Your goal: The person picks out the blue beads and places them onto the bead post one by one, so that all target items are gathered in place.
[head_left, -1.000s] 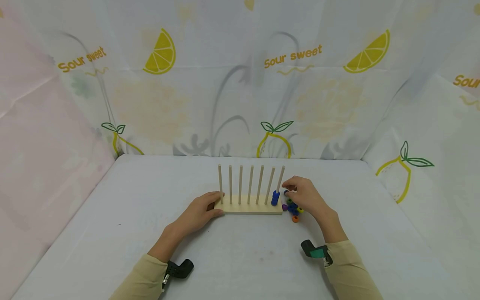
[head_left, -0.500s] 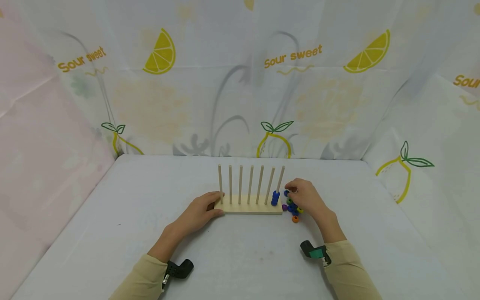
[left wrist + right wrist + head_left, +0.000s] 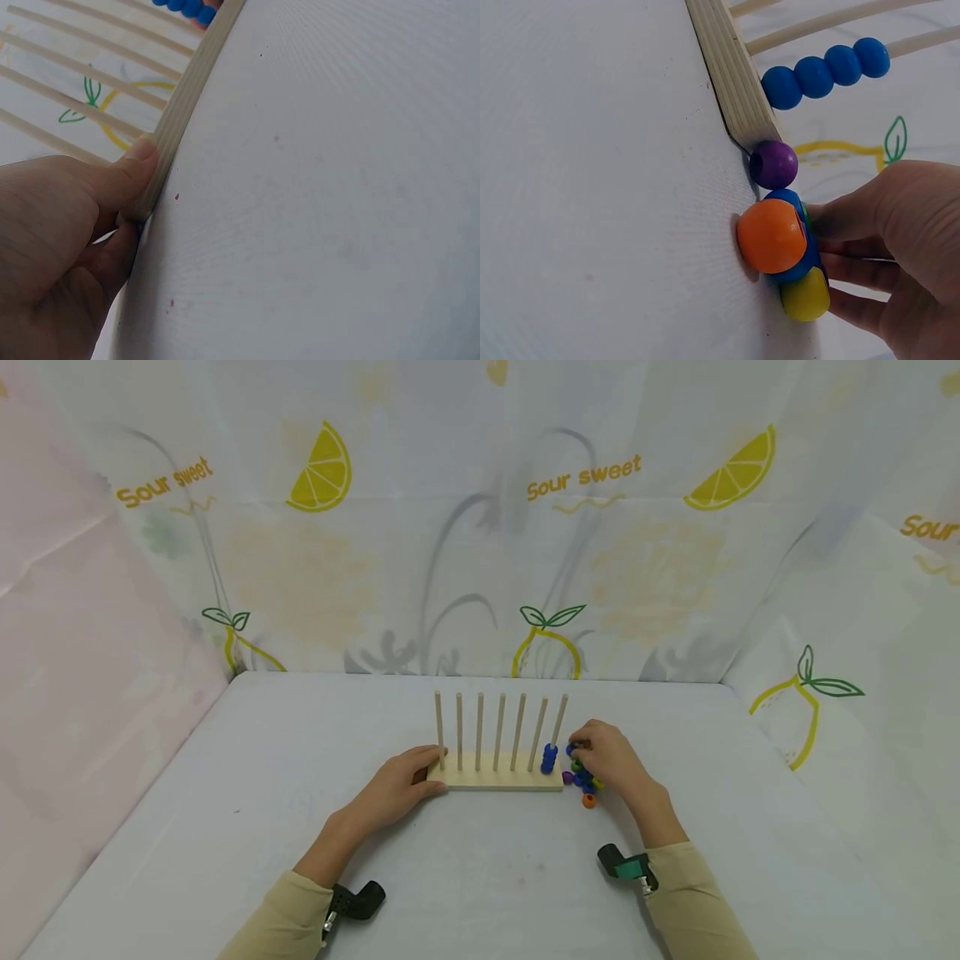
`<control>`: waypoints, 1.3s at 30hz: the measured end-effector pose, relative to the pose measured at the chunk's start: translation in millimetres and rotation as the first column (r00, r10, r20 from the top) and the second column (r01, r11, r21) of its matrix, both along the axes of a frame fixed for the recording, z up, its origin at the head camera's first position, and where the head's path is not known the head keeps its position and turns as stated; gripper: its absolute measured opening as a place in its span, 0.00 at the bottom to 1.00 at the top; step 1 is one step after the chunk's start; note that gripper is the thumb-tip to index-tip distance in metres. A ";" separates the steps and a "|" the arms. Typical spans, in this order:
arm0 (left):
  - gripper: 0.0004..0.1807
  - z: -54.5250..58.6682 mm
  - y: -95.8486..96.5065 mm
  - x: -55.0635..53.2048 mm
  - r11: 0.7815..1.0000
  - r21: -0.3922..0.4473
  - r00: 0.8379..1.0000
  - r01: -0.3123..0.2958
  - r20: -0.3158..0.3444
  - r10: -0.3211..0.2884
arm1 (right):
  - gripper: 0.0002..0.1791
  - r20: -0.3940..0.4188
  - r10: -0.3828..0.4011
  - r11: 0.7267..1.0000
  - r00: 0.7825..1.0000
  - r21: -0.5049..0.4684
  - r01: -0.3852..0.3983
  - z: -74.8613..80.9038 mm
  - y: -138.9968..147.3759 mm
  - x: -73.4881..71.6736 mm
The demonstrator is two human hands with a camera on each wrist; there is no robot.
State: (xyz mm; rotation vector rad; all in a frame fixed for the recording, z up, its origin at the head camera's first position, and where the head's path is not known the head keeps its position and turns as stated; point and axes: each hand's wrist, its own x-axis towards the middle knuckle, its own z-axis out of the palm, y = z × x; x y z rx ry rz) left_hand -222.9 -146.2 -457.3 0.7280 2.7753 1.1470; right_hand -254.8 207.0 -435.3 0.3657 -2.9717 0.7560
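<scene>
A wooden peg rack [image 3: 495, 777] stands on the white table with a row of upright pegs. Several blue beads [image 3: 814, 76] are stacked on its rightmost peg. My left hand [image 3: 401, 785] grips the left end of the base, the thumb [image 3: 142, 154] along its front edge. At the right end, my right hand [image 3: 611, 760] pinches a blue bead [image 3: 572, 749] at the back of a loose bead pile; its fingertips are partly hidden behind the pile in the right wrist view. An orange bead [image 3: 772, 236], a yellow bead [image 3: 806, 295] and a purple bead [image 3: 774, 164] lie nearer.
A green bead [image 3: 577, 765] and more blue beads sit within the pile, close against the rack's right end. White cloth [image 3: 420, 560] printed with lemons hangs behind the table and at its sides. Both wrists carry black camera mounts [image 3: 360, 902].
My right hand has come down slightly, its thumb and fingertips closing on the blue bead at the back of the pile. The left hand keeps its grip on the rack.
</scene>
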 end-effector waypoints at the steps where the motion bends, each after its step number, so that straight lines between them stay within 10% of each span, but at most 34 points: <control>1: 0.32 0.1 -0.3 0.3 1.000 0.001 1.000 -0.003 0.008 0.003 | 0.11 -0.006 0.000 1.000 1.000 0.002 0.000 -0.3 -0.3 -0.3; 39: 0.33 -1.3 0.4 1.6 1.000 0.003 1.000 -0.004 0.003 0.004 | 0.11 -0.023 -0.001 1.000 1.000 -0.014 0.000 -2.8 5.1 -2.1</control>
